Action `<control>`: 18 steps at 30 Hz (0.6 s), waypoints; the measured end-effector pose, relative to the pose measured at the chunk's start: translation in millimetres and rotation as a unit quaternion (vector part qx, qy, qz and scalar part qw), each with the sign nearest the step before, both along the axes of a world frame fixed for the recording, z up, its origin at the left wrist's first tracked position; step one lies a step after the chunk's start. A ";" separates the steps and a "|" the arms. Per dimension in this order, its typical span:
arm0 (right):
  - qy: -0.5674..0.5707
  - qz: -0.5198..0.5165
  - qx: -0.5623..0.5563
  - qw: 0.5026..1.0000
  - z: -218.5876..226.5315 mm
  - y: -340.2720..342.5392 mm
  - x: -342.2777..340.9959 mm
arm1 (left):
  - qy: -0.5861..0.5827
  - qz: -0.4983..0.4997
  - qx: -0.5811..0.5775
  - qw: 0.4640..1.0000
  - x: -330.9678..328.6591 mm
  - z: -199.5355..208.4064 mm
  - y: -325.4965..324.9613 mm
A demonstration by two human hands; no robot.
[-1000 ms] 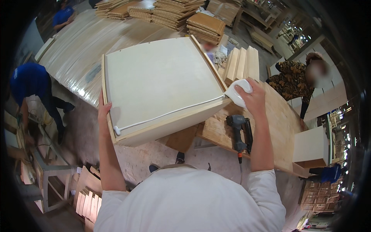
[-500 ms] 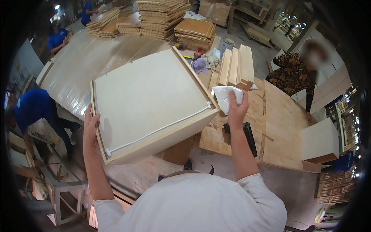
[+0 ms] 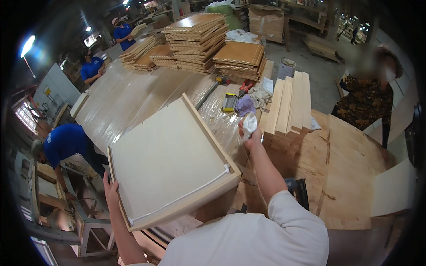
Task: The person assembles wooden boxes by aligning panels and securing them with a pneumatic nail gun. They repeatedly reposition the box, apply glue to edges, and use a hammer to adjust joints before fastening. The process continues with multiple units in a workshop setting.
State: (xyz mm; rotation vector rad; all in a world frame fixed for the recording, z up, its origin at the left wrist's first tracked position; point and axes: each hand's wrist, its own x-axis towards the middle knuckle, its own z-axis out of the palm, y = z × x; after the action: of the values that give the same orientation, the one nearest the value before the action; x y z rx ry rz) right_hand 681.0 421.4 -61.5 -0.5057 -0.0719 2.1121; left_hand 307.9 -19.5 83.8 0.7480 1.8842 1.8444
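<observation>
Likely bead-laying: white bead (image 3: 188,195) lines pale rectangular wooden box (image 3: 164,155). Left hand (image 3: 111,188) clamped on box, right hand (image 3: 252,138) around white plastic pouch (image 3: 250,124). Next move calls for steady box.

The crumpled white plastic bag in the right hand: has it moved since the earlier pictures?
Yes: the bag has moved left and forward relative to the stacked pale long wooden planks.

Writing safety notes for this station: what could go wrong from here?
The wooden box could slip: it looks tilted, with only the left hand seen on it.
The white bead along its near edge could smear if anything brushes it.
The white pouch in the right hand might drip on the purple cloth just beyond.
</observation>
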 end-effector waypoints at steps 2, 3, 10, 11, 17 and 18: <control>-0.149 -0.022 -0.017 0.988 10.1 24.4 -13.0 | -0.013 0.021 -0.003 1.000 10.0 1.8 -2.1; -0.312 -0.098 0.052 0.944 -1.7 34.5 -4.4 | 0.009 0.011 -0.020 1.000 12.5 8.8 8.7; -0.407 -0.018 0.345 0.845 19.0 -59.1 25.3 | 0.008 0.027 -0.030 0.999 25.5 8.2 -10.9; -0.484 -0.165 0.499 0.700 47.2 -63.6 49.2 | 0.014 0.012 -0.029 0.999 17.1 13.3 2.4; -0.837 -0.242 0.397 0.290 152.5 -19.8 157.9 | 0.033 -0.068 -0.005 0.997 -3.3 10.0 41.1; -0.869 -0.184 0.362 0.283 158.0 -12.4 162.7 | 0.035 -0.060 0.007 0.998 -7.3 7.4 40.6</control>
State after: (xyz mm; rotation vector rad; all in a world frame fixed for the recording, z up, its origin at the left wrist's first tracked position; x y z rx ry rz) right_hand 843.7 409.1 96.4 -1.6734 -1.7859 -0.0826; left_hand 300.6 21.2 91.2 0.9214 1.8282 1.7805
